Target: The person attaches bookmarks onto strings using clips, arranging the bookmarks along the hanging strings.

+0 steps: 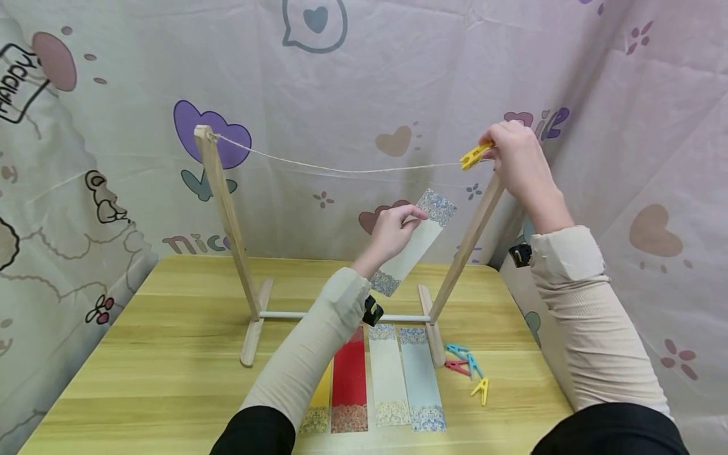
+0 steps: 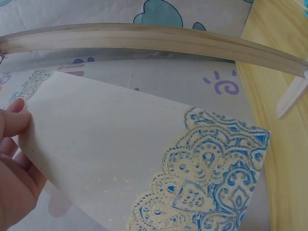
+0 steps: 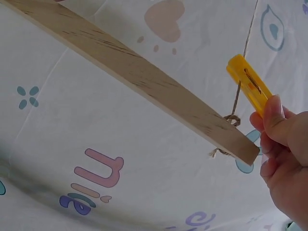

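Note:
Between thumb and fingers my left hand (image 1: 394,232) pinches one long edge of a white paper strip (image 1: 418,243), tilted in the air below the string. Blue and gold lace patterns cover both of its ends, as the left wrist view shows for this white strip (image 2: 110,130). Higher up and to the right, my right hand (image 1: 520,158) pinches a yellow clothespin (image 1: 476,155) by its tail end. The clothespin's nose is at the string (image 1: 341,170), near the right post; in the right wrist view the string passes behind the yellow clothespin (image 3: 250,84).
A wooden frame with a left post (image 1: 224,208) and right post (image 1: 469,246) stands on the table (image 1: 153,354). Yellow, red (image 1: 349,379), white (image 1: 388,379) and pale blue strips (image 1: 422,379) lie in front. Several small clothespins (image 1: 469,363) lie right of them.

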`<state>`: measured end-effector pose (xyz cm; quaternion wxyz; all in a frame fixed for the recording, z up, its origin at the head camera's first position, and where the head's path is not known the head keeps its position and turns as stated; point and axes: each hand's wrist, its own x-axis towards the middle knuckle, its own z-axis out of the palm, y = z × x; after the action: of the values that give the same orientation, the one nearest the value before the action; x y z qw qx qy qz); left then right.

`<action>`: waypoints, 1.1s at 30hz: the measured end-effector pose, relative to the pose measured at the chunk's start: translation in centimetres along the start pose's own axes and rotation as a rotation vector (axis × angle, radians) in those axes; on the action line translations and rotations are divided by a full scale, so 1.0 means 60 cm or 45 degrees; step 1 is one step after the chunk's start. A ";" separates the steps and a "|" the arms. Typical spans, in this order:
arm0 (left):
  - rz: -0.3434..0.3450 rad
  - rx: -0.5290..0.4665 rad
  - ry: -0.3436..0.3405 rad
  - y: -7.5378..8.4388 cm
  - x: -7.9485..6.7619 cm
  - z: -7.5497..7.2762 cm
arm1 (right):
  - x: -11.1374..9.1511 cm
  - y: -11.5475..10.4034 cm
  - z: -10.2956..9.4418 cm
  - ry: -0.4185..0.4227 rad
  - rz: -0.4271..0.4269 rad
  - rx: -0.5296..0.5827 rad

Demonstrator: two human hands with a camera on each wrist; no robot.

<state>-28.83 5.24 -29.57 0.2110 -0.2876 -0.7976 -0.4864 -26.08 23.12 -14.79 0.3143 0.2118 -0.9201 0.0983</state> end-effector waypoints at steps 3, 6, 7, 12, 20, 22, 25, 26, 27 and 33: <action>0.020 -0.016 0.004 -0.001 0.002 0.003 | 0.000 0.001 0.000 -0.009 0.004 0.017; 0.044 -0.054 0.012 -0.002 0.003 0.007 | -0.001 0.002 0.001 -0.036 0.016 0.030; 0.052 -0.073 0.014 -0.003 0.004 0.009 | -0.001 0.002 0.002 -0.042 0.017 0.036; 0.066 -0.177 0.040 -0.004 0.006 0.014 | -0.002 0.002 0.004 -0.087 0.042 0.045; 0.066 -0.278 0.132 0.003 0.014 0.017 | -0.002 0.001 0.008 -0.092 0.020 0.097; 0.078 -0.289 0.159 0.005 0.014 0.019 | -0.002 0.001 0.010 -0.080 0.003 0.107; 0.093 -0.309 0.188 0.010 0.014 0.022 | -0.002 0.002 0.011 -0.059 -0.013 0.124; 0.097 -0.313 0.194 0.012 0.013 0.022 | -0.003 0.003 0.011 -0.055 -0.016 0.128; 0.098 -0.316 0.195 0.014 0.013 0.023 | -0.003 0.003 0.011 -0.050 -0.018 0.132; 0.075 -0.314 0.186 0.020 0.013 0.026 | -0.004 0.006 0.007 -0.044 -0.008 0.143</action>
<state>-28.69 7.25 -28.97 0.2458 -0.2986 -0.7054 -0.5940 -26.27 23.40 -15.28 0.2865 0.2335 -0.9178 0.1452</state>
